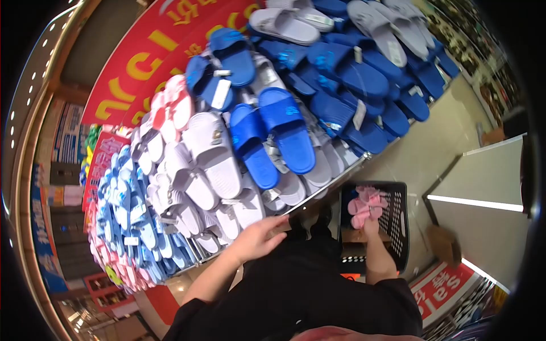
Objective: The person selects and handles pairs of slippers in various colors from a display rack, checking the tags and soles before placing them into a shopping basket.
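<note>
My right hand (371, 227) is closed on pink slippers (367, 203), held over a black plastic basket (400, 221) with perforated sides. Part of the basket's inside shows a brown surface below the slippers. At the front edge of the display, my left hand (260, 237) has its fingers stretched out and holds nothing. Nearest to it are pale grey-lilac slippers (213, 156). Just beyond lies a bright blue pair of slippers (287, 131) on top of the pile.
Dark blue slippers (355, 71) fill the right of the display, light blue slippers (128, 196) the left. A red sign with yellow lettering (136, 68) stands behind. A white panel unit (483, 193) and a brown box (443, 244) are to the right.
</note>
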Tool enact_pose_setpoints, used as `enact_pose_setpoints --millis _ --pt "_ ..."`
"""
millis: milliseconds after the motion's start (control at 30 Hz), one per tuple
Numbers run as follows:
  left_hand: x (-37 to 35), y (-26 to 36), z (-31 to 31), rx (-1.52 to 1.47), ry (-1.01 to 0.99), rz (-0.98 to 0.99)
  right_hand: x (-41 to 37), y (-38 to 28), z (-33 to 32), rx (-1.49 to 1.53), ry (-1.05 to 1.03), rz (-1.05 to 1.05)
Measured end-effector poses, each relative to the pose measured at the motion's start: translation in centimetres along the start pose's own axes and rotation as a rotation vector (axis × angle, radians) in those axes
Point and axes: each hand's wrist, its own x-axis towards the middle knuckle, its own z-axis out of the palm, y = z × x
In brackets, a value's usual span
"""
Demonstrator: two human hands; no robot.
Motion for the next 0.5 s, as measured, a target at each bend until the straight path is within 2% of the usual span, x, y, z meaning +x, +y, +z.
enact_pose_setpoints --millis 33,67,133,167,200,233,300,367,433,467,500 --pt "0.0 -0.1 -1.6 -0.035 0.081 -0.015 0.2 2.9 2.3 0.034 -0.014 -0.019" --pt "0.0 -0.6 -3.2 -0.045 0.203 0.017 -3.3 -1.7 1.2 -0.019 -0.030 0.038" --pt "0.2 -2.0 -6.7 -0.109 0.442 0.034 -6.4 -5.1 1.4 -0.046 -0.085 0.029" --pt "0.3 -2.9 -8.7 -0.161 0.559 0.017 -6.3 -3.6 2.8 0.000 -0.106 -0.046" --pt "0.6 -3.8 -11.1 -0.145 0.671 0.025 -7.4 -4.7 2.7 0.018 -0.172 -0.075" --pt "0.9 -4.8 -13.6 -0.129 0.780 0.031 -6.6 -3.0 3.7 0.096 -0.265 -0.067" --pt "1.9 -7.6 -18.4 -0.328 0.914 -0.042 -10.6 -9.2 1.3 0.213 -0.347 -0.041" --pt "3.2 -11.4 -23.3 -0.170 1.027 -0.044 -11.3 -10.7 0.6 0.202 -0.361 -0.103" --pt "4.0 -12.7 -26.8 -0.015 1.075 -0.142 -12.2 -12.6 0.0 0.197 -0.371 -0.159" --pt "4.9 -14.2 -28.1 -0.080 1.070 -0.213 -13.0 -13.8 -0.6 0.216 -0.353 -0.169" --pt "5.8 -16.1 -29.4 -0.091 1.074 -0.195 -13.9 -15.6 -1.3 0.235 -0.334 -0.183"
